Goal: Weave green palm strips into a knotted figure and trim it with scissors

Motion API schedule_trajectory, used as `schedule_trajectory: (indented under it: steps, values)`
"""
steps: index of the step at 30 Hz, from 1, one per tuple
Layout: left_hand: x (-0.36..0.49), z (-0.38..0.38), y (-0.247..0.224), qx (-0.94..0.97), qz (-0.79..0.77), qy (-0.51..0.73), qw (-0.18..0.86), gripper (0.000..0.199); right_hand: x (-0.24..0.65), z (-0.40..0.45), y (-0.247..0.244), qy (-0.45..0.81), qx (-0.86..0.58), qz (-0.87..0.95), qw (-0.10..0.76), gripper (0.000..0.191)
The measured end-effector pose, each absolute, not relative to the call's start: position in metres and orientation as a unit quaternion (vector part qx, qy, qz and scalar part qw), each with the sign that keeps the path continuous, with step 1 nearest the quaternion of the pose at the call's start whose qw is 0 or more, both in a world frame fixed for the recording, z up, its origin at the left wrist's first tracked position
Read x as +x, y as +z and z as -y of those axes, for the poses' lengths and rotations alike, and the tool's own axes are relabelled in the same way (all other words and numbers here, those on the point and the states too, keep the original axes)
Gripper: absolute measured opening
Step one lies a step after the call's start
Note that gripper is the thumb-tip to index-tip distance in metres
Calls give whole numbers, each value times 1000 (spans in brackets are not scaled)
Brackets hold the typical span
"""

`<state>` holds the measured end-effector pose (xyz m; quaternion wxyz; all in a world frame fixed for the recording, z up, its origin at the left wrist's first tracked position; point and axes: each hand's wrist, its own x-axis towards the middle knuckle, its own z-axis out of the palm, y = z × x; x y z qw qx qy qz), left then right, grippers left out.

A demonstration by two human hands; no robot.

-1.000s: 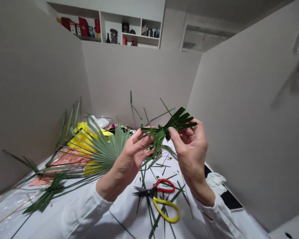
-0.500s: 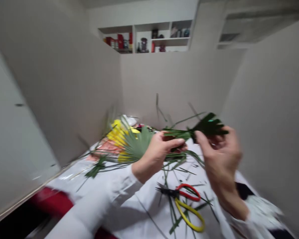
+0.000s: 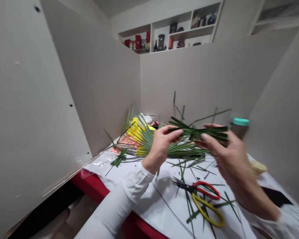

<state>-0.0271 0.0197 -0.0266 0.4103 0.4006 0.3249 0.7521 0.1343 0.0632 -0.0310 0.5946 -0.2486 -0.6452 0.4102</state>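
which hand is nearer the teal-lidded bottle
Right. The right hand is in front of the bottle, slightly left; the left hand is farther left, at the other end of the leaves.

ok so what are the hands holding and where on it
Both hands hold one bundle of folded green leaf strips: the left hand pinches its left end, the right hand grips its right half, thumb in front.
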Motion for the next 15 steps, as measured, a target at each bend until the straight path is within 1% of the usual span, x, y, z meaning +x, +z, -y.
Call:
schedule_trajectory:
  steps: [5, 9, 12, 14, 15]
  values:
    - [-43, -10, -36, 356, -346, 781, 379, 19, 109, -47, -47, 530, -226, 627, 525, 36]
    - [-52, -2, -44, 328, -366, 795, 356, 23, 103, -26, -61, 578, -211, 659, 432, 38]
    - [-58, 4, -50, 319, -373, 797, 353, 31, 120, -29, -70, 568, -226, 691, 385, 46]
    - [-61, 9, -53, 318, -376, 790, 364, 37, 141, -36, -70, 535, -262, 699, 396, 48]
    - [-62, 11, -55, 319, -378, 784, 374, 40, 152, -40, -67, 514, -285, 698, 410, 46]
